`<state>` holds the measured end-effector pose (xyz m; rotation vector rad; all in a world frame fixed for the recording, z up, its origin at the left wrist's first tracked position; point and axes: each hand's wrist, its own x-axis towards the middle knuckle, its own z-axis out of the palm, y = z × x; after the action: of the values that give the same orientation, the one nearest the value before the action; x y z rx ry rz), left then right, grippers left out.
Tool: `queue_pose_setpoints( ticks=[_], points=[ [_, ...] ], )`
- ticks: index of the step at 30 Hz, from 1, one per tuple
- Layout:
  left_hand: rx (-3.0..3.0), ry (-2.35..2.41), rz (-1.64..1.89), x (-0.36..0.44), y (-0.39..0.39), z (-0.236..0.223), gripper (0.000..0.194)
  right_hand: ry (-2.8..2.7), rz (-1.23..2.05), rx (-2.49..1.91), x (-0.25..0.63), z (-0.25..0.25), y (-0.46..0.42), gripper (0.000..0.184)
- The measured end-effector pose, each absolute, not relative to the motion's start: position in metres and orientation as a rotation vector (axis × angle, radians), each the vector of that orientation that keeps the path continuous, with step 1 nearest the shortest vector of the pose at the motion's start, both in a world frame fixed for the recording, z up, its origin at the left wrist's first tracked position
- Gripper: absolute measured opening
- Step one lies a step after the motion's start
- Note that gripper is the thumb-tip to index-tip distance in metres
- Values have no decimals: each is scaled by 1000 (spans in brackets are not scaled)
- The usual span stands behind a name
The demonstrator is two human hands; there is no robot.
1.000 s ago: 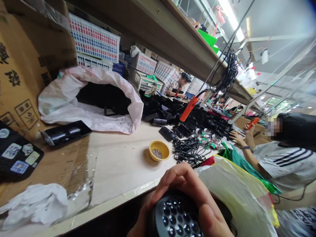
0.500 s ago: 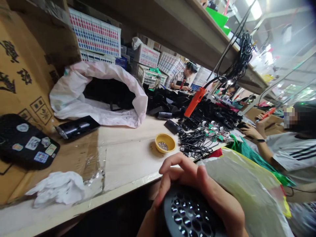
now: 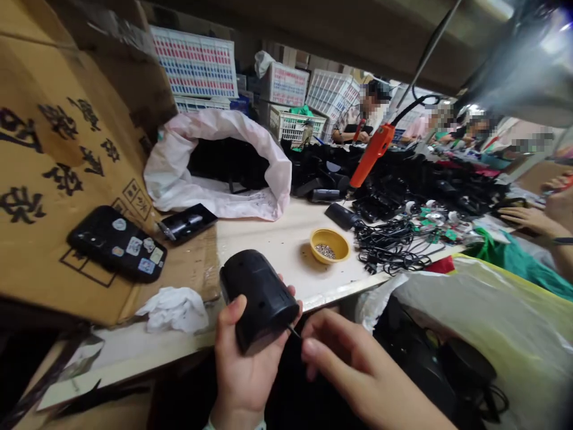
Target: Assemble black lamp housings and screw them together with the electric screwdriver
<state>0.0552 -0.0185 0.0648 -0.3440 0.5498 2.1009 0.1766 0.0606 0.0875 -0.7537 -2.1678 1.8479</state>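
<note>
My left hand (image 3: 244, 373) is wrapped round a black cylindrical housing (image 3: 257, 298), held upright and tilted over the bench's front edge. My right hand (image 3: 353, 364) sits just to its right, fingers curled, its fingertips near a thin dark wire that sticks out of the housing's lower end. Whether those fingers pinch the wire is hidden. Behind the housing stands a small yellow bowl (image 3: 329, 245) with tiny metal screws in it.
An orange electric screwdriver (image 3: 372, 155) hangs over a pile of black parts and a tangle of cables (image 3: 394, 254). A white bag of black parts (image 3: 215, 161), a phone (image 3: 117, 243), a crumpled cloth (image 3: 172, 309) and a cardboard box (image 3: 54, 161) lie left. Another person's hand (image 3: 526, 218) works at right.
The view has swung left and down. The round black part with its lens grid, cupped low by one hand, is gone from view; my left hand now holds the cylindrical housing up.
</note>
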Motion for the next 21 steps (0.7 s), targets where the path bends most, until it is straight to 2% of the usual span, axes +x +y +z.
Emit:
queue_pose_setpoints(
  ticks=[4, 12, 17, 19, 21],
  points=[
    [-482, 558, 2059, 51, -13, 71, 44, -2111, 1902, -796, 171, 81, 57, 27],
    [-431, 623, 2108, 60, -14, 66, 46, -2322, 1439, -758, 166, 68, 56, 12],
    [-408, 616, 2155, 64, -13, 67, 62, -2003, 1854, -895, 160, 70, 54, 23],
    [-381, 615, 2154, 63, -15, 68, 63, -1943, 2012, -921, 162, 75, 54, 28],
    [-316, 619, 2160, 63, -19, 68, 58, -2078, 2015, -897, 167, 84, 58, 30]
  ],
)
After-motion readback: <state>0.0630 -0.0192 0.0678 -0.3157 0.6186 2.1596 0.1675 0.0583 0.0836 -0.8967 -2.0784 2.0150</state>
